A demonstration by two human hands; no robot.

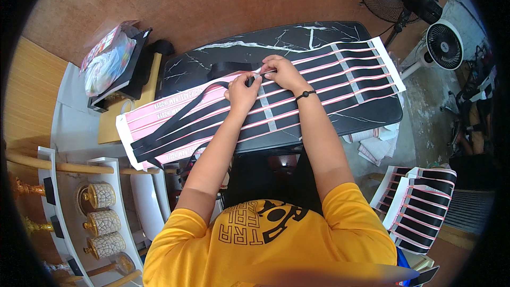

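A long white-backed sheet (143, 117) with pink printed bands and black strips lies slantwise across the black marble-patterned table (340, 117). My left hand (244, 95) rests over its middle, thumb and fingers pinched on a black strip (249, 81). Close beside it, my right hand (286, 74) has its fingertips pinched at a small white piece by the left fingertips; its exact kind is too small to tell. Loose black strips (180, 114) run over the pink bands to the left end. Grey crosswise bands (268, 114) hold the strips down.
At the back right stand a black fan (419, 0) and a white fan (445, 45). A stack of similar striped sheets (419, 207) sits low at right. Shelves with patterned jars (103, 222) flank the left, below a plastic bag (110, 64) at the table's left end.
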